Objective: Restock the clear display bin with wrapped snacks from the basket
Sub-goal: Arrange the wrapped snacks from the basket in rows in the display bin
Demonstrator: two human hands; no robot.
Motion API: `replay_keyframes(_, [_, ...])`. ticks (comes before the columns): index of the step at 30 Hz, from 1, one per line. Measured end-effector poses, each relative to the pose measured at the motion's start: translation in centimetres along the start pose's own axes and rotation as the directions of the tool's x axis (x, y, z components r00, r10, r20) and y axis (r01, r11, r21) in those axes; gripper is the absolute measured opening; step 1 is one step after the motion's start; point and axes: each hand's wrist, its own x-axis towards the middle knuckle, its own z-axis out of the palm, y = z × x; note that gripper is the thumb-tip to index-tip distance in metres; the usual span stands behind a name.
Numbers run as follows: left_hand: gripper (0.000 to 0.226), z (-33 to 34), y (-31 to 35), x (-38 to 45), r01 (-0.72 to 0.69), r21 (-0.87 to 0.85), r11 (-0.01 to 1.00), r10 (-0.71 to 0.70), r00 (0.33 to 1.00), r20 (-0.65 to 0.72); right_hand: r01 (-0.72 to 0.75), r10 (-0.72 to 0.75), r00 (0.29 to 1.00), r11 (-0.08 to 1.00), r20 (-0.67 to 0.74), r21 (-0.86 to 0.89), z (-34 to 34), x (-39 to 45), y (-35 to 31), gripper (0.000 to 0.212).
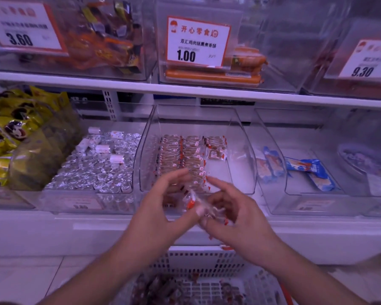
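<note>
Both hands meet in front of the clear bin (240, 137) on the lower shelf (53, 219). The left hand (163, 208) and the right hand (233, 208) together hold a small bunch of wrapped snacks (196, 202); the fingers of each curl loosely round the clear, red-tipped wrappers, index fingers stretched forward. The bunch is blurred, so the count and each wrapper's long axis are hard to make out; one red end points down and to the left.

Inside the bin, more of the same snacks (180, 155) stand in three tight rows running front to back, each piece lying crosswise. The right row is short, and one piece (216, 154) at its front lies flat, face up.

The white basket (198, 260) sits low, below the hands, its lower part cut off; the dark snacks in it are blurred.
</note>
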Motion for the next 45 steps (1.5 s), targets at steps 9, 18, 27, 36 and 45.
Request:
replay_keyframes(9, [0.067,-1.2,4.0,8.5,-0.369,0.538,0.758,0.05,0.855,0.516,0.256,-0.263,0.964,0.853,0.05,-0.455,-4.2,2.4,0.0,0.097])
replay_keyframes(18, [0.051,5.0,-4.4,21.5,-0.064,0.36,0.931,-0.065,0.94,0.335,0.104,-0.308,0.844,0.897,-0.439,-0.429,-8.7,3.3,1.1,0.051])
replay_keyframes(27, [0.048,7.1,-10.4,24.1,-0.319,0.649,0.691,0.029,0.909,0.416,0.06,-0.272,0.848,0.902,-0.455,-0.428,-9.0,3.6,1.9,0.052])
replay_keyframes(36, [0.069,7.0,-9.3,24.1,-0.385,0.77,0.509,-0.009,0.892,0.452,0.051,-0.255,0.861,0.904,-0.44,-0.424,-8.5,3.4,1.7,0.053])
replay_keyframes(45, [0.058,6.4,-8.9,23.7,-0.151,0.651,0.744,-0.261,0.832,0.49,0.055,-0.254,0.872,0.901,-0.419,-0.431,-7.9,3.5,2.0,0.052])
